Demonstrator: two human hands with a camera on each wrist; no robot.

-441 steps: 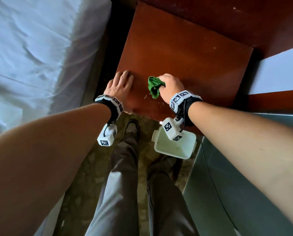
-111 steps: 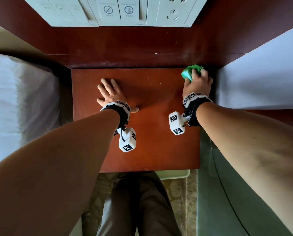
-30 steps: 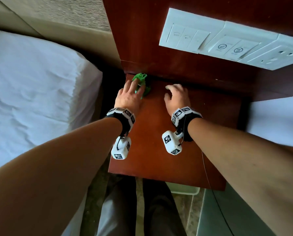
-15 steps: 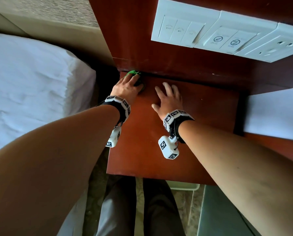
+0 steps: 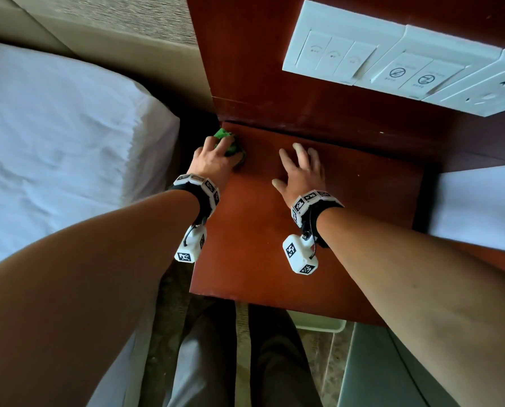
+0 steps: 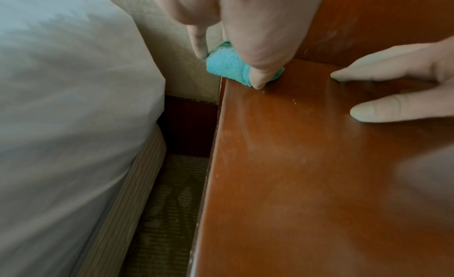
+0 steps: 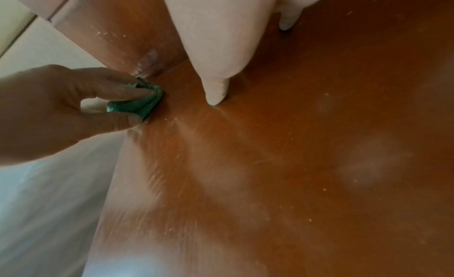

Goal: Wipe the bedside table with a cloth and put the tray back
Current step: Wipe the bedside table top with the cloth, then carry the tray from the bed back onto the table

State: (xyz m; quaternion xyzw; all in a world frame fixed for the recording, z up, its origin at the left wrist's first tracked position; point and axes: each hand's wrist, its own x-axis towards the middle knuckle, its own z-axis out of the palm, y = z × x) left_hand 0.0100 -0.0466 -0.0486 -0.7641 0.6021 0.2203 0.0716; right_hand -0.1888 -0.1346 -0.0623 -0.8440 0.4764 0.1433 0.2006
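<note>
The left hand (image 5: pixel 213 163) holds a bunched green cloth (image 5: pixel 222 136) in a curled grip, thumb and fingers pinching it, and presses it into the back left corner of the red-brown tabletop (image 5: pixel 260 245), right against the wooden back panel. The right hand (image 5: pixel 301 171) lies flat beside it, fingers spread and straight on the wood, its grip wide and holding nothing. The pale tray (image 5: pixel 319 323) sits on the floor, partly hidden under the tabletop's front edge. A white bed (image 5: pixel 54 136) stands to the left.

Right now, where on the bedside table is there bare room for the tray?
Bare: the bedside table from the hands to its near edge. Crowded: back left corner, left hand gripping the green cloth; right hand flat mid-back.
</note>
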